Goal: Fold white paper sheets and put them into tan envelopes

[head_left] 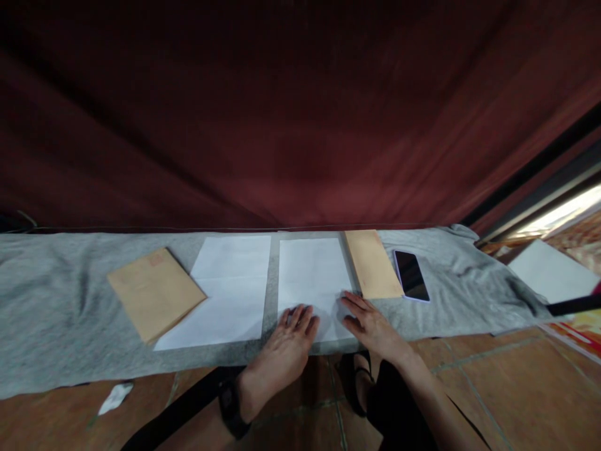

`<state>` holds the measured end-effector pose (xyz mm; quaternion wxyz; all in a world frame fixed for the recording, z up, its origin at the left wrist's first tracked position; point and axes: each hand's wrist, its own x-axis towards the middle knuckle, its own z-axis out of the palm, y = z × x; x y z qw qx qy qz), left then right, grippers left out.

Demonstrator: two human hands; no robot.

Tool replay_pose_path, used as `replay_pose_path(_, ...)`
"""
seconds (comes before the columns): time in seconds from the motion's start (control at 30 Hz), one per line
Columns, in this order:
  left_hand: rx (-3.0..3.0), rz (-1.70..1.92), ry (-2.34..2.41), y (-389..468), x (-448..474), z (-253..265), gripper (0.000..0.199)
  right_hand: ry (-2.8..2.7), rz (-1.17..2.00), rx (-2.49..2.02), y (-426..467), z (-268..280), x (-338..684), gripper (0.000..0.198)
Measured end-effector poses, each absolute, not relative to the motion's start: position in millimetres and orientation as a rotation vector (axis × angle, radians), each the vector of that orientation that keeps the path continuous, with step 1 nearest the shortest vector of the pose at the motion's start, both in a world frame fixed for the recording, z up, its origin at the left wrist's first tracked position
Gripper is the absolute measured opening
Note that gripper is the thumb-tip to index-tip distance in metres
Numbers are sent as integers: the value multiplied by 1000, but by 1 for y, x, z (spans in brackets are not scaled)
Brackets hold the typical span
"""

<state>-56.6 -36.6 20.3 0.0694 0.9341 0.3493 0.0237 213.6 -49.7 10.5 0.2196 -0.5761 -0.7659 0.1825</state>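
A white sheet of paper (312, 269) lies on the grey cloth in front of me. My left hand (284, 351) rests with its fingers extended on the near left part of this sheet. At the sheet's near right side, my right hand (373, 326) is open, fingertips touching the paper close to a brown envelope (373, 266). Neither hand grips anything. A second white sheet (232, 288), with a faint crease across it, lies to the left. One corner of a stack of brown envelopes (154, 291) overlaps that sheet's left edge.
A phone (412, 275) with a dark screen lies right of the envelope. The grey cloth (61, 300) covers a long, narrow surface before a dark red curtain (300, 125). A white scrap (115, 398) lies on the tiled floor (479, 376). A white board-like item (551, 269) is far right.
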Motion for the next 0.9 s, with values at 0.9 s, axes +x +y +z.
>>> replay_pose_path(0.9,2383,230,1073,-15,-106,55,25,-2076,978,-1417,-53,26,218,29)
